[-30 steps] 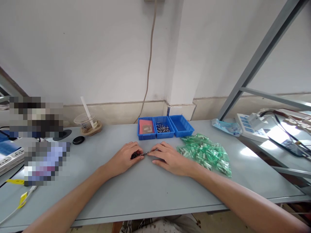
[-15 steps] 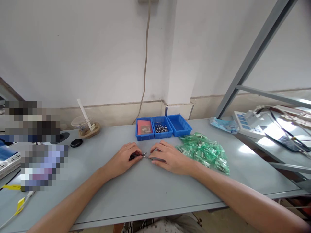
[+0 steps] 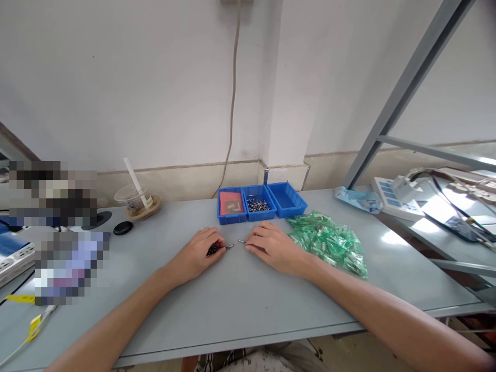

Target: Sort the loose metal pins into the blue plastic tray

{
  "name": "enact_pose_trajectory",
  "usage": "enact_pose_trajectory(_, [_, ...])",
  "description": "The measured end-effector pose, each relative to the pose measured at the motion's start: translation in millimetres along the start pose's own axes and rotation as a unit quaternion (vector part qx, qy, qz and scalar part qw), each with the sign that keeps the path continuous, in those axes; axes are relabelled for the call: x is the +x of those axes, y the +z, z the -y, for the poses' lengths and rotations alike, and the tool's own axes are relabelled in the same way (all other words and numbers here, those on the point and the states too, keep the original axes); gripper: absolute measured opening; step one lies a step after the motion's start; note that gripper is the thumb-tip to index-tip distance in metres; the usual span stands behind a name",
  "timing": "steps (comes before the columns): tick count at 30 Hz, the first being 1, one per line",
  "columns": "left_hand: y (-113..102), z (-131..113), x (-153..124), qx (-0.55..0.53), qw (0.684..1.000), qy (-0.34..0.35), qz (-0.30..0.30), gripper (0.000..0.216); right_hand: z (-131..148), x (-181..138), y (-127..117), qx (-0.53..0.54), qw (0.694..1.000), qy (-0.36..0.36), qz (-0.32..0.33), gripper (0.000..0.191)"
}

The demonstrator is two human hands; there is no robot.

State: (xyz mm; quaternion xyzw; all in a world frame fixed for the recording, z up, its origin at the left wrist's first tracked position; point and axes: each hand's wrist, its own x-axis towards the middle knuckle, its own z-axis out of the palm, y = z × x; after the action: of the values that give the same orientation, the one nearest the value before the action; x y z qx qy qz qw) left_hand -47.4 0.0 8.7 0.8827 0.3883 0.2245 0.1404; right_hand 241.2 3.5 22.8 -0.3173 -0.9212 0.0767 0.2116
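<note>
My left hand (image 3: 202, 251) rests on the grey table with its fingers curled around several small dark metal pieces (image 3: 212, 250). A short silvery metal pin (image 3: 230, 246) sticks out from between its thumb and fingertip. Across a small gap, my right hand (image 3: 273, 247) is closed in a pinch, and the tip of another slim metal pin (image 3: 241, 241) shows at its fingers. The rest of that pin is hidden by the hand. Just behind my hands, a blue bin (image 3: 259, 217) holds many similar small metal pins (image 3: 258, 204).
Left of it, a blue bin (image 3: 232, 220) holds a reddish sheet and pale pieces; on the right is another blue bin (image 3: 289, 211). Green plastic bags (image 3: 329, 243) lie beside my right forearm. A plastic cup (image 3: 134, 199) and a black oval object (image 3: 123, 228) are at left.
My right hand has moved slightly right and away from my left, its fingers drawn closer together. The pins, which met between my hands, are now apart. My left hand has hardly moved.
</note>
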Motion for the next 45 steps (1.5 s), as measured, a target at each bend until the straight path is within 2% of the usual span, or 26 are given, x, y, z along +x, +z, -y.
enact_pose_trajectory(4, [-1, -1, 0, -0.002, 1.000, -0.004, 0.003, 0.016, -6, 0, 3, -0.030, 0.999, 0.025, -0.013, 0.024])
enact_pose_trajectory(11, [0, 0, 0, -0.008, 1.000, -0.001, 0.002, 0.020, -5, 1, 2, -0.026, 0.995, 0.092, -0.002, 0.003])
enact_pose_trajectory(14, [-1, 0, 0, -0.006, 1.000, -0.006, 0.007, 0.019, -5, 1, 2, -0.018, 0.993, 0.116, 0.000, 0.002])
enact_pose_trajectory(19, [-2, 0, 0, -0.005, 1.000, -0.009, 0.008, 0.018, -7, 0, 5, -0.004, 0.994, 0.111, 0.006, 0.013])
enact_pose_trajectory(23, [-4, -4, -1, -0.009, 1.000, -0.005, 0.009, 0.019, -6, 1, 6, -0.001, 0.992, 0.123, -0.002, 0.003])
enact_pose_trajectory(37, [2, 1, -4, 0.008, 0.999, -0.023, 0.021, 0.019, -16, -1, 15, 0.012, 0.994, 0.111, 0.004, 0.015])
enact_pose_trajectory(45, [4, 1, -4, 0.003, 1.000, -0.014, -0.001, 0.016, -17, 1, 16, 0.051, 0.991, 0.121, -0.008, 0.014])
